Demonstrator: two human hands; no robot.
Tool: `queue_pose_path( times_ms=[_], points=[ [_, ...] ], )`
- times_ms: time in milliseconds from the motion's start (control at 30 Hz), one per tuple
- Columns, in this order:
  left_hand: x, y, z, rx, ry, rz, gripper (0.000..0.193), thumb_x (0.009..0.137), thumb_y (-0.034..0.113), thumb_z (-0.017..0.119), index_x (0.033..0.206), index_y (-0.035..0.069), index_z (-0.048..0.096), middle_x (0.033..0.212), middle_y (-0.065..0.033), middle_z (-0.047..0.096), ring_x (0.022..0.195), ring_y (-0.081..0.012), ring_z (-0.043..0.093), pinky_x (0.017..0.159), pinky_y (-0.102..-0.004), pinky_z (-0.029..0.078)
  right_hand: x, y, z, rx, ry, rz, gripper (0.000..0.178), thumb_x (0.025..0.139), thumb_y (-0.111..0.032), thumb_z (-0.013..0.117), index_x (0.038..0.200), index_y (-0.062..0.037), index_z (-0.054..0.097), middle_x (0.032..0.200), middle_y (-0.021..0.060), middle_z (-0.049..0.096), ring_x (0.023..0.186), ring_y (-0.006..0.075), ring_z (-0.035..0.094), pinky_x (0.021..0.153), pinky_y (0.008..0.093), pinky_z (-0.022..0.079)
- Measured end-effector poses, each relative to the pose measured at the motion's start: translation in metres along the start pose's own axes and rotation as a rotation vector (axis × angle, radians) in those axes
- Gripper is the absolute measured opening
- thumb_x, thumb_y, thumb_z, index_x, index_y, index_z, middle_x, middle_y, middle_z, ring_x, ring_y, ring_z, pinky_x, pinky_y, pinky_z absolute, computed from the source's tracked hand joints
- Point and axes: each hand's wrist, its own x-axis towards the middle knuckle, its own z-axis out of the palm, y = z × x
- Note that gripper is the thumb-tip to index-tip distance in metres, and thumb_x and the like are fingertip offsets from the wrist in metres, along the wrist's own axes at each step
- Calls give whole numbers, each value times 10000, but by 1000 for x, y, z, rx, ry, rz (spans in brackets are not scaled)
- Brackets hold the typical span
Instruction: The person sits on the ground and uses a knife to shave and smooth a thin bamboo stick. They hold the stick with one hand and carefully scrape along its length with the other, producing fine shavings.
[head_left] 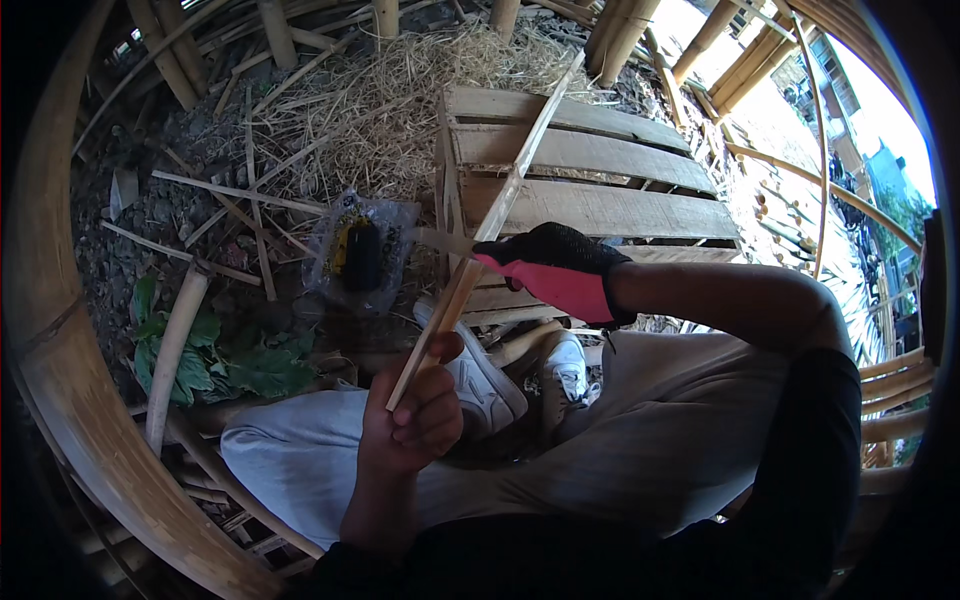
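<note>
My left hand point(418, 415), bare, is closed round the lower end of a long pale bamboo strip point(520, 175). The strip slants up and away to the right, across a slatted wooden crate point(610, 212). On my right hand point(555, 268) is a black and pink glove, its fingers wrapped round a knife whose handle they hide. The knife's blade point(445, 240) points left and crosses the strip around its middle. Whether the edge is cutting into the bamboo I cannot tell.
Left of the crate lies a clear plastic bag point(362, 250) with a black and yellow thing inside. Straw point(340, 130) and loose bamboo strips point(240, 190) litter the ground. Green leaves point(250, 365) lie near my left knee. A thick bamboo pole point(50, 330) curves along the left.
</note>
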Motion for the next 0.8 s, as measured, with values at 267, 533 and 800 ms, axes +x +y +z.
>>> queue_pose_path(
  times_ms=[267, 533, 800],
  points=[
    [-5, -4, 5, -14, 22, -7, 148, 1052, 158, 408, 1179, 82, 399, 556, -11, 493, 368, -79, 396, 337, -204, 277, -8, -22, -5, 263, -49, 246, 331, 1008, -365, 555, 979, -61, 684, 653, -17, 521, 559, 78, 467, 505, 282, 384],
    [-6, -10, 10, -30, -9, 2, 146, 1053, 162, 394, 1181, 91, 397, 557, -15, 493, 367, -81, 393, 337, -203, 273, -7, -8, -5, 250, -7, 90, 333, 1004, -358, 562, 1068, -71, 719, 734, 37, 599, 652, 103, 495, 627, 316, 436],
    [-2, -12, -2, -36, 7, 20, 185, 1054, 203, 442, 1160, 72, 365, 568, -30, 505, 366, -81, 438, 329, -188, 323, -8, -19, -15, 147, -69, 172, 359, 990, -401, 591, 1071, -90, 752, 729, 24, 613, 683, 99, 521, 673, 316, 450]
  ],
)
